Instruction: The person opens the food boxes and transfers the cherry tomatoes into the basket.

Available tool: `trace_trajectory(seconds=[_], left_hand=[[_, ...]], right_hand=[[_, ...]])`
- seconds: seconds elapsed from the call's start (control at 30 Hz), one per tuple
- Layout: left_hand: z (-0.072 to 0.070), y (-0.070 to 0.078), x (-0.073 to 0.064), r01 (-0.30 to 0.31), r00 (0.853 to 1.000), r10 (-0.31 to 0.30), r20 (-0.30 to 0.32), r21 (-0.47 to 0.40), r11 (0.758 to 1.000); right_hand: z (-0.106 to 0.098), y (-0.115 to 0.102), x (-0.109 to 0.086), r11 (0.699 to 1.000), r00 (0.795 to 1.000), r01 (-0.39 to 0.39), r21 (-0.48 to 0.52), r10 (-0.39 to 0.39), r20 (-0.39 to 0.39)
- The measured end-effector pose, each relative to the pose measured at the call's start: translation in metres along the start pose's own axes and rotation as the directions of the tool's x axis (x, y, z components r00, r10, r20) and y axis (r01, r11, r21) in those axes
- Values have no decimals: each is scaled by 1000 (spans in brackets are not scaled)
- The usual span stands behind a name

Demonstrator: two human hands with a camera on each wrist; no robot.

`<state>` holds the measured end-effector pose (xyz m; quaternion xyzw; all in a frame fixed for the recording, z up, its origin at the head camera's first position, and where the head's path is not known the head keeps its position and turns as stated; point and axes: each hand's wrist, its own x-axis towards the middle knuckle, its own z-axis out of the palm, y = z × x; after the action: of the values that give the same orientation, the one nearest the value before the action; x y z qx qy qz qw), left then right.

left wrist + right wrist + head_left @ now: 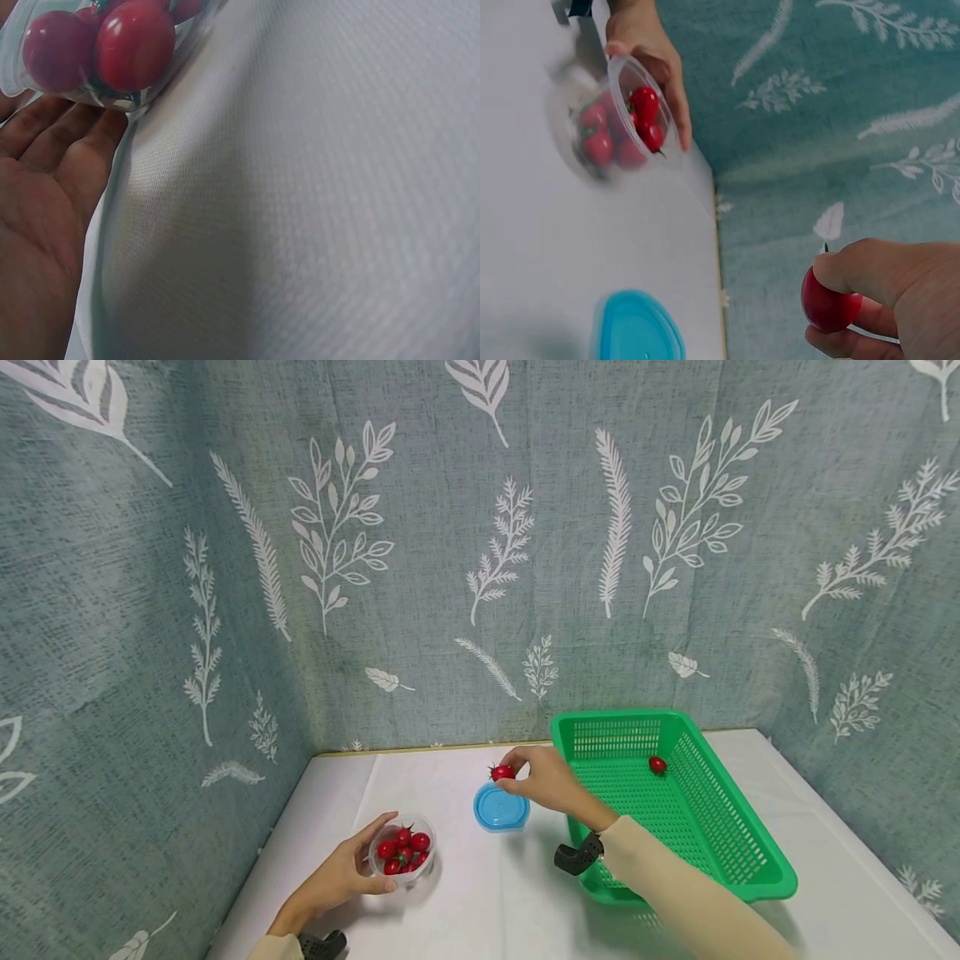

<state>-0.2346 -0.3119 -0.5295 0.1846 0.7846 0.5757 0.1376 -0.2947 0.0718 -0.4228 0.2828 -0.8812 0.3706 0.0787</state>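
Observation:
My left hand (340, 870) holds a round clear plastic container (429, 870) by its side, thumb on the near side and fingers round the far side. Several red cherry tomatoes (405, 853) with green stems fill it. In the left wrist view, the fingers (56, 139) lie against the container's wall (11, 56). Between thumb and fingers, my right hand (545, 777) pinches one cherry tomato (826, 304) above the table. Just below that tomato in the head view, a blue lid (501, 807) lies on the table.
At the right stands a green plastic basket (750, 860) with slotted walls; a single cherry tomato (657, 765) lies inside, near its back right. A white cloth covers the table (450, 927). Leaf-patterned grey-green fabric (435, 568) hangs behind and at both sides.

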Motion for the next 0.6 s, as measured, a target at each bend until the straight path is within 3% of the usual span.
trace_trajectory(seconds=[0.27, 0.6], left_hand=[[0, -2, 0, 21, 1000, -21, -10, 44, 999], [-1, -1, 1, 21, 1000, -20, -17, 45, 999]], right_hand=[[-21, 16, -6, 1000, 999, -23, 0, 23, -35], [-42, 41, -12, 994, 992, -105, -14, 104, -73]])
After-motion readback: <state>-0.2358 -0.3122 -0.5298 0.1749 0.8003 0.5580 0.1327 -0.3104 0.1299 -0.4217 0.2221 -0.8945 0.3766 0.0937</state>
